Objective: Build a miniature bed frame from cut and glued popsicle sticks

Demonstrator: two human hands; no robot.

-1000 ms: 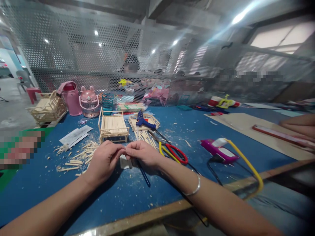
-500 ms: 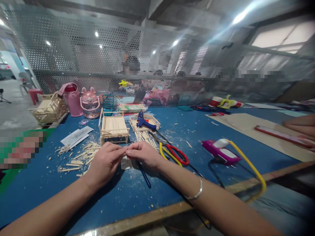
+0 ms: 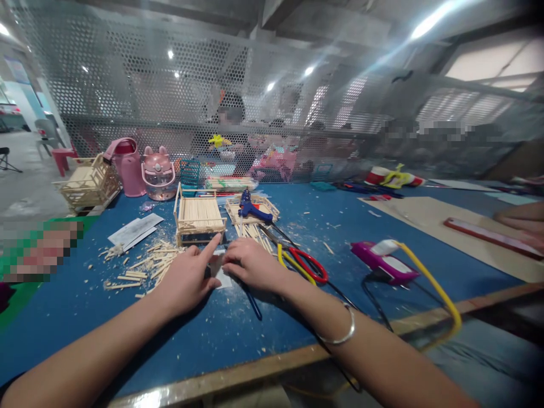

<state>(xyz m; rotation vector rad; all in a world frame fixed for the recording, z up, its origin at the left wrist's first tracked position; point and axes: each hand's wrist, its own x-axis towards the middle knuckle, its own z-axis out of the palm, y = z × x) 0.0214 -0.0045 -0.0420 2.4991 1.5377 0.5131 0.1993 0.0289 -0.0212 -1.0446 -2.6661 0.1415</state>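
Observation:
My left hand [image 3: 193, 277] is low over the blue table, its index finger stretched toward a small bamboo-stick bed-like frame [image 3: 199, 212] and its thumb apart. Nothing shows in its grasp. My right hand [image 3: 250, 263] is beside it, fingers curled down at a small white paper [image 3: 224, 277]; what they hold, if anything, is hidden. A slim dark-blue handle [image 3: 254, 303] sticks out beneath that hand. Just beyond lie a blue glue gun [image 3: 255, 211] on a flat stick frame [image 3: 272, 211], and scissors with red and yellow handles [image 3: 312, 266]. Cut sticks [image 3: 164, 260] lie left of my hands.
A pink bottle [image 3: 128, 175], a clear pink-lidded jug [image 3: 159, 178] and another stick model [image 3: 87, 184] stand at the back left. A purple device [image 3: 382, 263] with a yellow bent tube is on the right. Another person's hand [image 3: 525, 218] is near a red-edged phone [image 3: 488, 235].
My fingertips, which met in front of the stick frame, have come apart. The left index finger now extends forward; the right hand has lowered onto the paper. The view has shifted slightly.

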